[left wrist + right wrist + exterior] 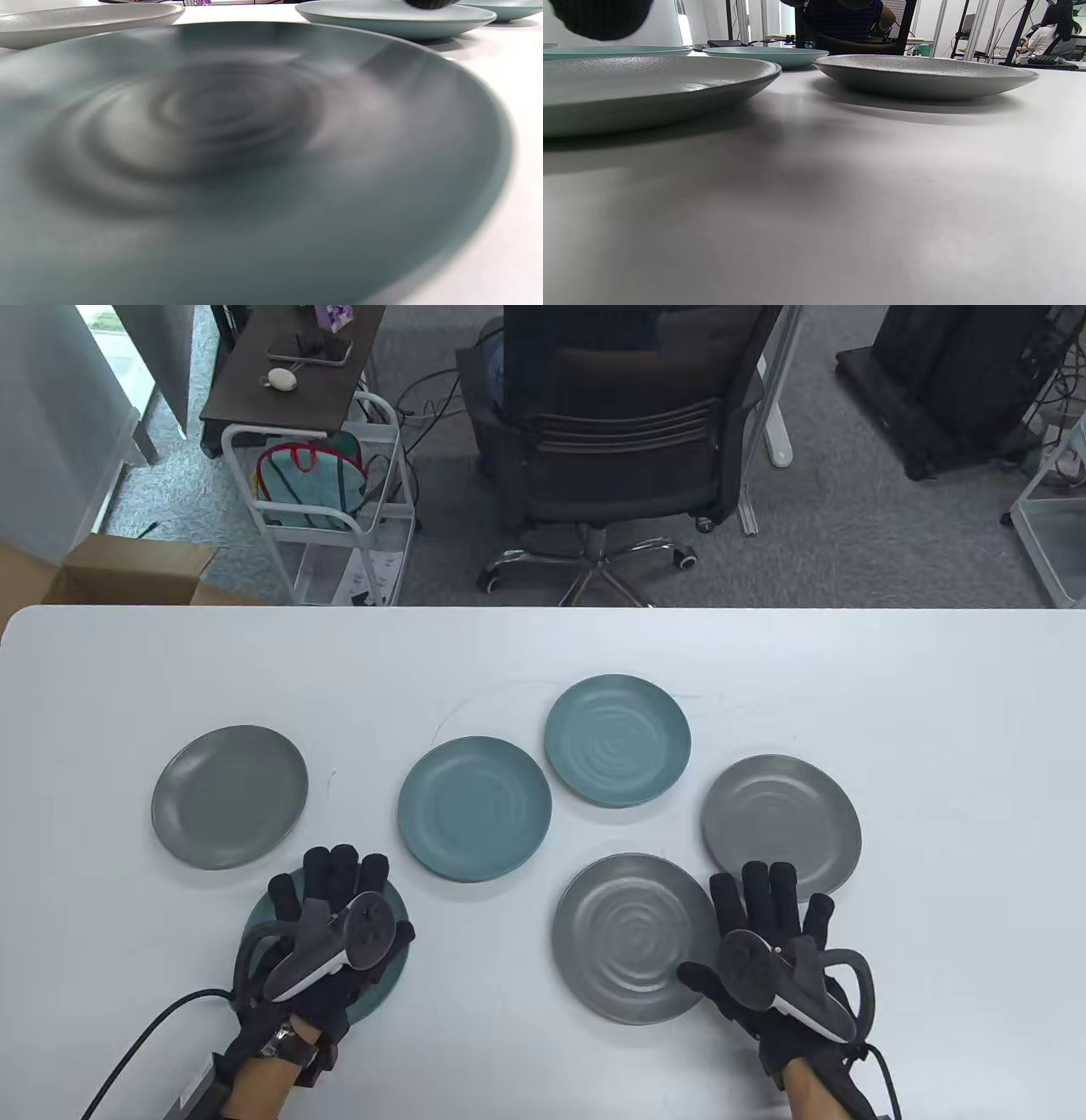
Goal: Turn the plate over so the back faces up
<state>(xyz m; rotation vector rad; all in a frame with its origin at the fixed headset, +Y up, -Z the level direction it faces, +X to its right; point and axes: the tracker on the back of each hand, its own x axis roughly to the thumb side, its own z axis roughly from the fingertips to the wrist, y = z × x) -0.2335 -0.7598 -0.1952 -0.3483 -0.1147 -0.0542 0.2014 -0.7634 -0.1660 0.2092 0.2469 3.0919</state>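
Six round plates lie face up on the white table (933,712). My left hand (356,899) lies open and flat, fingers spread, over a teal plate (383,984) at the near left; I cannot tell if it presses on it. That plate's rippled face fills the left wrist view (254,161). My right hand (730,929) lies open and flat on the table, just right of a grey rippled plate (628,937), with its thumb (694,974) at that plate's rim. The same plate shows at the left of the right wrist view (649,89).
A plain grey plate (229,796) lies at the far left, a teal plate (474,808) and another teal plate (617,740) in the middle, a grey plate (780,824) just beyond my right fingertips. An office chair (602,432) stands past the table's far edge.
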